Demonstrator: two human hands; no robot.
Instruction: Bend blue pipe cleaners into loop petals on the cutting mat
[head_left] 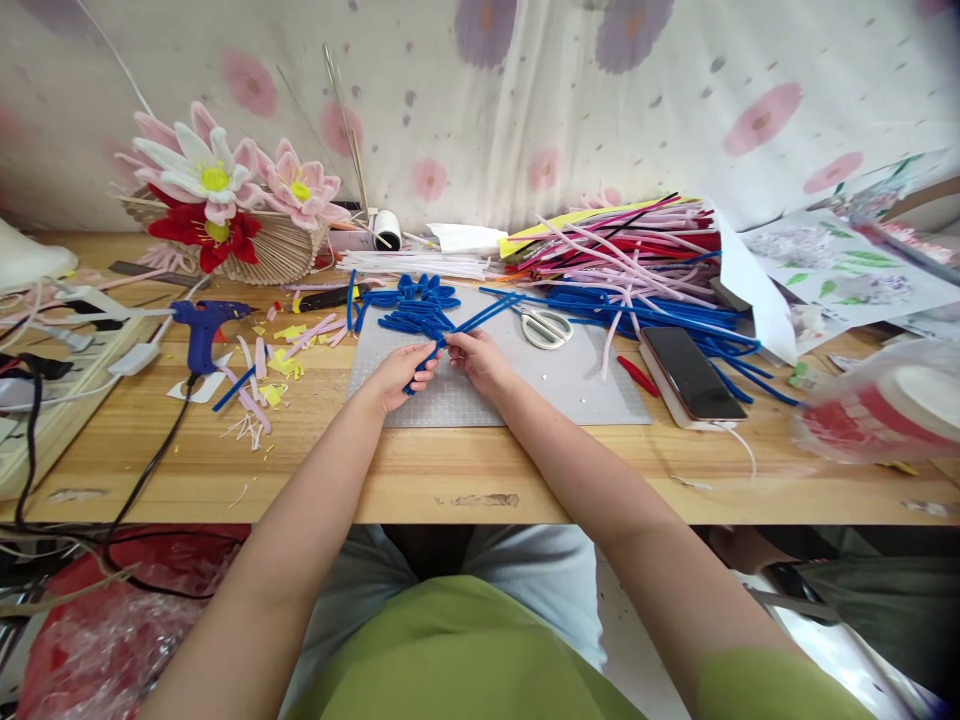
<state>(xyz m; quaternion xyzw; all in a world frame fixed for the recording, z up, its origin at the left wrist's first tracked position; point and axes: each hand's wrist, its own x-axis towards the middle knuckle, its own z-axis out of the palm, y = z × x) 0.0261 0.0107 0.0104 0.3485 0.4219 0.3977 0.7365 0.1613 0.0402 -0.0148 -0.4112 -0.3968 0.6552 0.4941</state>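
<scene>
Far left: blue glue gun (201, 335) on the wooden tabletop (420, 480), cable trailing off the near edge. Behind it, a fan-shaped piece (289, 252) with white, pink and red fuzzy flowers. Yellow and pink scraps (274, 365) scattered right of the gun.

Centre: left hand (405, 375) over the near left part of a grey cutting mat (615, 400), fingers curled closed around blue fuzzy stems (429, 366). The stems slant across its fingers, lower ends poking out below, upper part running toward the right hand. Looped blue pieces (416, 312) lie on the mat just beyond the left hand.

Right hand (478, 360) just beside the left, thumb and fingertips pinched on the upper part of the same stems; exact grip partly hidden. Long blue strands (491, 312) stretch away beyond it, up and right.

Farther right: white-handled scissors (546, 328), a heap of coloured stems (622, 250), phone (694, 372), plastic-wrapped cup (892, 400).
</scene>
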